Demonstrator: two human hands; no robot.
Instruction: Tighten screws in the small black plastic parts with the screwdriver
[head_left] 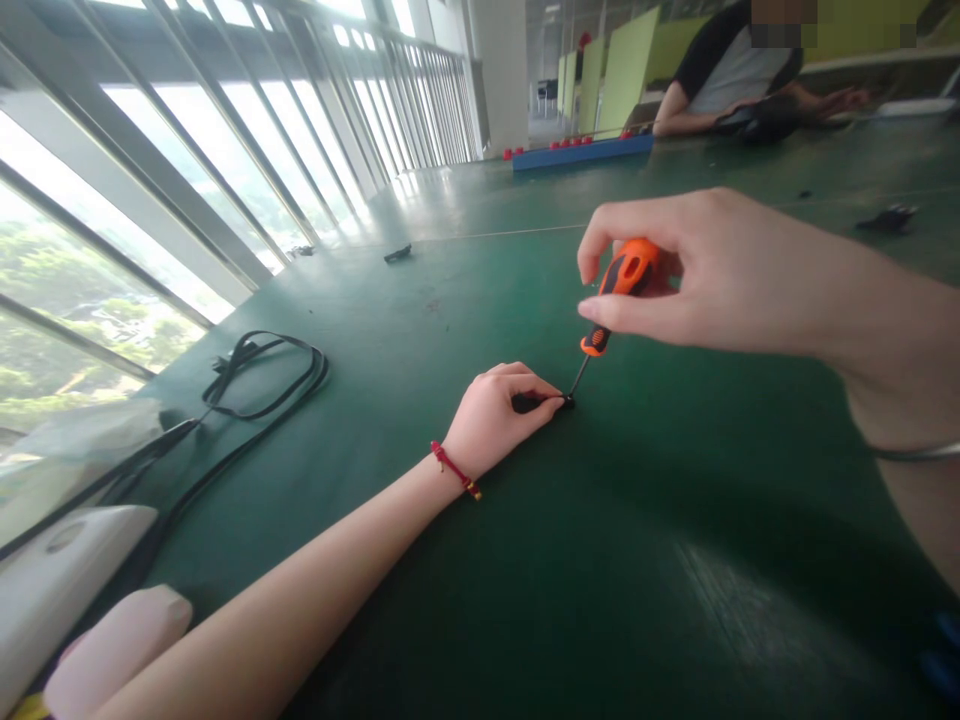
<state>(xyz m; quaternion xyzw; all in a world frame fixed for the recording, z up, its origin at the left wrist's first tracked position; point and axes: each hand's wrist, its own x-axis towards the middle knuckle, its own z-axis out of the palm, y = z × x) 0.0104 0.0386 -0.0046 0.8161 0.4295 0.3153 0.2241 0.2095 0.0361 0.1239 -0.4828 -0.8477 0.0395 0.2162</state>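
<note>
My right hand [697,270] grips an orange and black screwdriver [616,290] by its handle, thumb and fingers wrapped around it. The shaft slants down to the left, and its tip meets a small black part [568,401] on the green tabletop. My left hand [506,410], a red cord bracelet at its wrist, pinches that part between thumb and fingers and rests on the table. Most of the part is hidden by the fingers, so its kind cannot be made out.
A looped black cable [262,410] lies at left, near a white object [82,560] and a pale pink one [124,645]. Small black pieces [398,254] lie farther back. A long blue bar with red knobs [585,152] stands at the far edge, beside another person [724,75].
</note>
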